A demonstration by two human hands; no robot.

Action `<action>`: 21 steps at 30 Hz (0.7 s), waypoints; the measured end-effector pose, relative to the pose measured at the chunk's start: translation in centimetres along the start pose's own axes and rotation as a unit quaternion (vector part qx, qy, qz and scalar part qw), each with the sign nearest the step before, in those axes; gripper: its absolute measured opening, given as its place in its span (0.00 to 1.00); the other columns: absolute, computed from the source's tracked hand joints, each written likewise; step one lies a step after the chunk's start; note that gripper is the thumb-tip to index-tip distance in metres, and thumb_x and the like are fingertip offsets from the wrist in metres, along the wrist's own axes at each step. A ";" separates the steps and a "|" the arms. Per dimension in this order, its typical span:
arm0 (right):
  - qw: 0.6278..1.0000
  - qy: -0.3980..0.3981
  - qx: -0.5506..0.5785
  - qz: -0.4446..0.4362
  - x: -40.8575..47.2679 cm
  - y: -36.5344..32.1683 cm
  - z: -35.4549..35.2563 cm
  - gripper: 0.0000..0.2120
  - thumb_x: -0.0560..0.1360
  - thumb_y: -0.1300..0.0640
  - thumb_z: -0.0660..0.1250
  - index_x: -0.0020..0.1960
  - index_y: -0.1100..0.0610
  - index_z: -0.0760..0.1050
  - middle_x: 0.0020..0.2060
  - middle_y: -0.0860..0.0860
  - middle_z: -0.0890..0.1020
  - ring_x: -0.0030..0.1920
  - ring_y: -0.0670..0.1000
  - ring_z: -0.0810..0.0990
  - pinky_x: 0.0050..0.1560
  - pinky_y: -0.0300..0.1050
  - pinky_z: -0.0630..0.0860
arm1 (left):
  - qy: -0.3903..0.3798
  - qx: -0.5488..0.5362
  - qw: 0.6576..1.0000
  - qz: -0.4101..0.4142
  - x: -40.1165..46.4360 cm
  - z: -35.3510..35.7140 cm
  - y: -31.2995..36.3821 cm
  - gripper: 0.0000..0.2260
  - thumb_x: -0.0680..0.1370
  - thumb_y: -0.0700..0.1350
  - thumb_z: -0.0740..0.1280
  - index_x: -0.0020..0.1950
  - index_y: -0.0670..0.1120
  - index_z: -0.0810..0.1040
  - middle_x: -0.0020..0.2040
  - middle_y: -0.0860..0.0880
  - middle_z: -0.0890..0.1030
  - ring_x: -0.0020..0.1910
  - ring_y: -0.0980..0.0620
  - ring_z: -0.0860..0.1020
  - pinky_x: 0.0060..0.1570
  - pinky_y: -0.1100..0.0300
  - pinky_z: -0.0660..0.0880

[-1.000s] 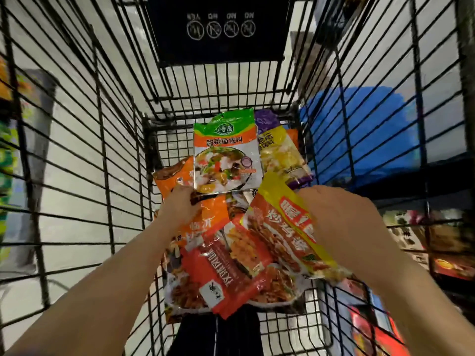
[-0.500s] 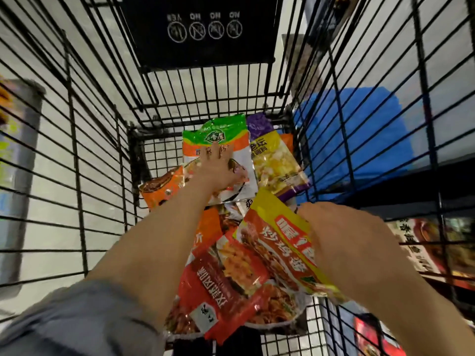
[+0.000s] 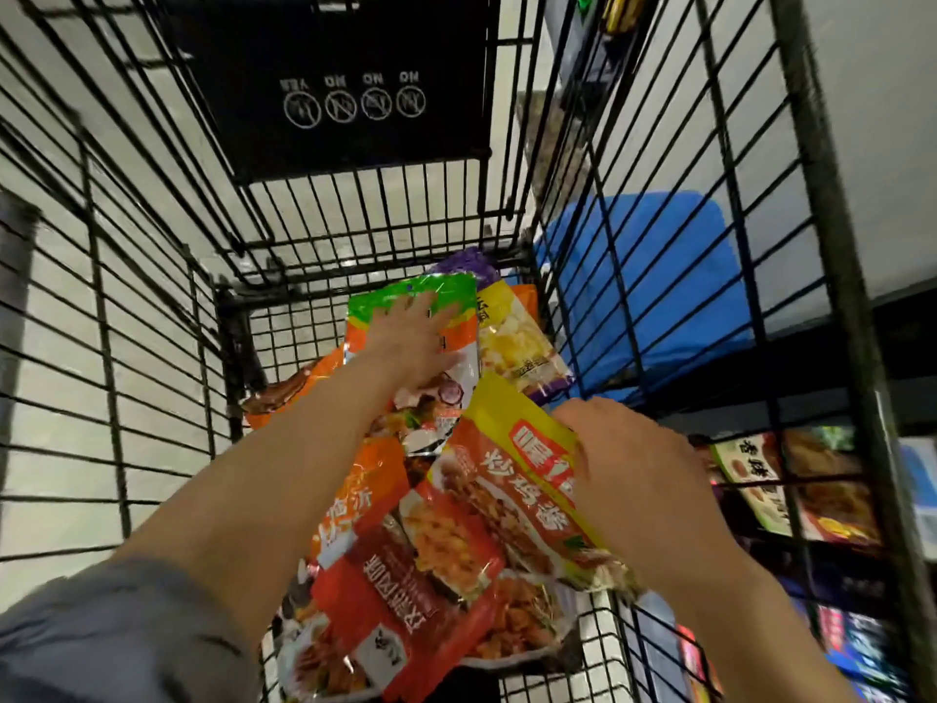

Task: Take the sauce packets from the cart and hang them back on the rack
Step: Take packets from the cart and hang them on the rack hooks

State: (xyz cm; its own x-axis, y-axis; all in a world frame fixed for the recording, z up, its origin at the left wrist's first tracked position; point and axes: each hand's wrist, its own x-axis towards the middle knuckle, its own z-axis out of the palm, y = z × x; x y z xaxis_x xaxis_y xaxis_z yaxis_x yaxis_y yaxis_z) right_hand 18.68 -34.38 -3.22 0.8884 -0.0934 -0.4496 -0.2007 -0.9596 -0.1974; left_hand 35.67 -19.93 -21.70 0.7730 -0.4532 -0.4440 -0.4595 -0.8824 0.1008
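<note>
Several sauce packets lie piled in the bottom of a black wire cart (image 3: 152,276). My left hand (image 3: 413,342) rests flat, fingers spread, on a green-and-orange packet (image 3: 405,291) at the far end of the pile. My right hand (image 3: 628,479) grips the right edge of a yellow-and-red packet (image 3: 507,479), which is tilted above the others. A yellow-and-purple packet (image 3: 517,347) lies to the right of the green one. Nearest me are a red packet (image 3: 405,601) and an orange packet (image 3: 355,499).
The cart's wire walls close in on the left, far and right sides, with a black sign panel (image 3: 345,83) on the far wall. Through the right wall I see a blue object (image 3: 659,276) and shelves with more packets (image 3: 791,489).
My left hand has moved from the orange packet near me forward onto the green-and-orange packet. My right hand keeps its hold on the yellow-and-red packet.
</note>
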 end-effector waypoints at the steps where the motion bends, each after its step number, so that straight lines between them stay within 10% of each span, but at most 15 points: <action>1: 1.000 0.010 0.013 0.010 0.2 0.2 0.0 0.08 0.79 0.57 0.56 0.55 0.46 0.67 0.47 0.45 0.73 0.48 0.53 0.76 0.42 0.48 0.72 | 0.001 -0.007 1.000 0.021 1.1 -0.4 0.7 0.33 0.75 0.67 0.57 0.75 0.60 0.47 0.77 0.50 0.48 0.75 0.42 0.50 0.68 0.39 0.57; 7: 0.993 0.047 0.087 0.068 0.9 1.6 0.0 0.08 0.79 0.54 0.59 0.54 0.43 0.72 0.43 0.42 0.78 0.39 0.47 0.77 0.36 0.46 0.75 | -0.103 0.006 0.987 0.123 4.1 3.0 5.5 0.33 0.78 0.57 0.61 0.73 0.66 0.41 0.77 0.57 0.41 0.75 0.44 0.38 0.61 0.23 0.47; 15: 0.991 0.013 0.105 0.077 0.4 1.4 -0.6 0.07 0.79 0.56 0.59 0.51 0.46 0.74 0.44 0.43 0.81 0.40 0.48 0.77 0.37 0.46 0.76 | -0.139 0.114 0.961 0.211 -3.0 2.6 2.6 0.30 0.78 0.43 0.61 0.76 0.49 0.51 0.77 0.53 0.41 0.75 0.47 0.36 0.66 0.29 0.46; 21: 0.992 0.006 0.106 0.068 0.5 1.4 -0.4 0.08 0.79 0.55 0.58 0.52 0.44 0.73 0.45 0.43 0.80 0.42 0.46 0.78 0.40 0.47 0.77 | 0.061 -0.178 0.959 0.210 -1.9 2.9 -1.1 0.19 0.80 0.49 0.57 0.68 0.44 0.71 0.70 0.41 0.68 0.69 0.40 0.65 0.66 0.41 0.64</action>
State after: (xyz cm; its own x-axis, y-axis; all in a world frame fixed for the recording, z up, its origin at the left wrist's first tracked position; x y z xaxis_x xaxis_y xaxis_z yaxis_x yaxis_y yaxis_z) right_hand 19.01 -35.88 -3.37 0.8517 -0.2221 -0.4745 -0.3999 -0.8608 -0.3149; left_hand 33.45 -17.76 -23.53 0.6067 -0.7712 -0.1927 -0.5807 -0.5955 0.5551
